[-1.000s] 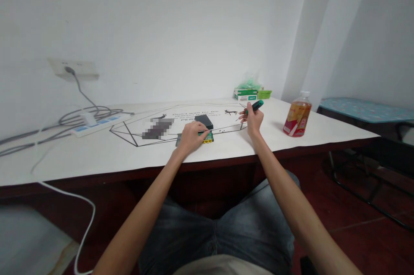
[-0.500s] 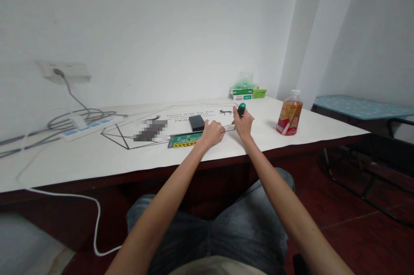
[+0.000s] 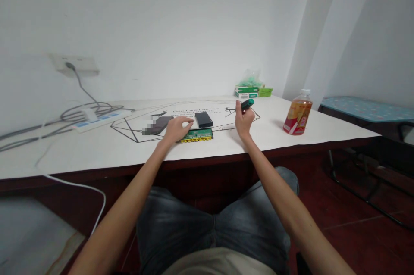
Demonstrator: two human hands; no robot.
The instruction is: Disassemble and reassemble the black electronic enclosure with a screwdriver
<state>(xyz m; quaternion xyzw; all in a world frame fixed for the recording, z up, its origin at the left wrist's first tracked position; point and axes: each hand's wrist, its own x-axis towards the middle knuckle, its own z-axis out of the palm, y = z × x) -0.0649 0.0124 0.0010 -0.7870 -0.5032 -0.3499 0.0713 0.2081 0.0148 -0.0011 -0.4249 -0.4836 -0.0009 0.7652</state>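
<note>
A green circuit board [image 3: 198, 135] with a row of yellow ports along its front edge lies flat near the table's front. My left hand [image 3: 177, 130] rests over its left end, fingers curled and thumb close to the index finger; whatever is between them is too small to make out. To the right of the board, my right hand [image 3: 245, 120] is wrapped round the green and black handle of a screwdriver [image 3: 247, 104], raised above the table. A few tiny pieces [image 3: 221, 128], perhaps screws, lie between the board and that hand.
Behind the board sits a black box [image 3: 203, 119]; a dark, partly blurred flat item [image 3: 160, 126] is left of it. A drink bottle [image 3: 298, 113] stands to the right. Cables and a power strip [image 3: 100, 120] lie left, small green boxes [image 3: 246, 92] at the back.
My left hand has moved left from the board's right end to its left end, uncovering the ports. The screwdriver in my right hand has tilted. The view has shifted slightly.
</note>
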